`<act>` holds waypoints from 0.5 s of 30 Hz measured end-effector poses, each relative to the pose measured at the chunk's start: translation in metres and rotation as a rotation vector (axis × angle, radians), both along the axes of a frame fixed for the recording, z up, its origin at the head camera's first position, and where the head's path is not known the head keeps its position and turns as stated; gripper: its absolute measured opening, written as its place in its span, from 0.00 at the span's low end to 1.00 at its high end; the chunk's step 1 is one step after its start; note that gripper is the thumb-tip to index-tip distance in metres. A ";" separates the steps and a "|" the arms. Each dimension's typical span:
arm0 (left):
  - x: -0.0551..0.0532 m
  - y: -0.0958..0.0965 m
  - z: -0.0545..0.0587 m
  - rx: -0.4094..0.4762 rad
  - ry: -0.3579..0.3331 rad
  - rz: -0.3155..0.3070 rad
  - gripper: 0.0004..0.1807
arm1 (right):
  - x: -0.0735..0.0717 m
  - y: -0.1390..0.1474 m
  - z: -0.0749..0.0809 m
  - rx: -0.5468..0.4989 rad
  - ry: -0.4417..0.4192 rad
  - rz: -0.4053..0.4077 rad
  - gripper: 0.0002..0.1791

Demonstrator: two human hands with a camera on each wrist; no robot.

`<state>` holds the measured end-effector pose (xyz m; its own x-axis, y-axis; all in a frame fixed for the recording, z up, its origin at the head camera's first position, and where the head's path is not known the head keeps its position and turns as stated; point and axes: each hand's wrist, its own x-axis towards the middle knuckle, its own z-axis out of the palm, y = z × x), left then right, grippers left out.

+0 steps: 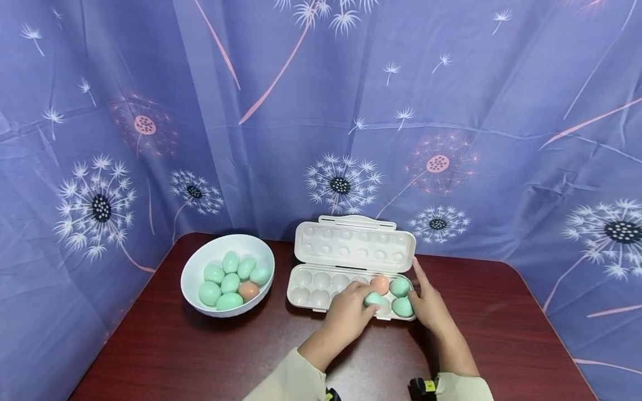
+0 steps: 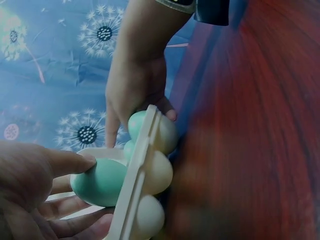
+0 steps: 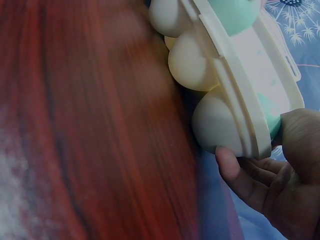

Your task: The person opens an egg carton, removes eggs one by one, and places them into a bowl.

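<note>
My left hand (image 1: 348, 312) pinches a pale green egg (image 1: 372, 299) between thumb and fingers, over the front row of a white plastic egg carton (image 1: 302, 305). In the left wrist view, the green egg (image 2: 100, 184) shows large beside the carton's rim. The carton's right end is gripped by my right hand (image 1: 430, 306), its thumb near the rim and one finger stretched up along the lid edge. Right of the held egg sit a brown egg (image 1: 380, 284) in the back row and two green eggs (image 1: 402, 307) in the end cups.
A white bowl (image 1: 189, 292) stands on the left, with several green eggs (image 1: 230, 283) and one brown egg (image 1: 248, 291). The carton's dimpled lid (image 1: 356, 245) is raised toward the patterned curtain (image 1: 281, 167). All stands on a dark red wooden table (image 1: 236, 351).
</note>
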<state>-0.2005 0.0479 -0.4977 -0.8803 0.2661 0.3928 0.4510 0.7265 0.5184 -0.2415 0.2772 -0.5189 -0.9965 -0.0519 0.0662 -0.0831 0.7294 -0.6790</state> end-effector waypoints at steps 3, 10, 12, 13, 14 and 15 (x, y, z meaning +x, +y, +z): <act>0.002 -0.007 0.003 0.024 -0.005 0.007 0.19 | 0.000 0.001 0.000 0.003 0.001 -0.002 0.47; 0.007 -0.027 0.013 0.077 -0.038 0.020 0.20 | -0.001 0.001 -0.001 0.006 0.008 -0.002 0.46; 0.008 -0.033 0.017 0.094 -0.052 0.035 0.20 | -0.001 0.000 -0.001 0.008 0.010 0.001 0.47; 0.008 -0.037 0.019 0.104 -0.058 0.042 0.20 | -0.001 0.000 -0.001 0.010 0.011 0.002 0.46; 0.008 -0.040 0.021 0.116 -0.059 0.050 0.20 | -0.001 0.000 -0.001 0.012 0.011 0.001 0.47; 0.008 -0.044 0.023 0.126 -0.064 0.058 0.20 | -0.001 0.000 -0.001 0.011 0.010 0.000 0.47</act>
<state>-0.1923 0.0041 -0.4745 -0.9170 0.1659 0.3628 0.3733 0.6777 0.6335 -0.2420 0.2771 -0.5202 -0.9958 -0.0526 0.0755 -0.0897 0.7371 -0.6698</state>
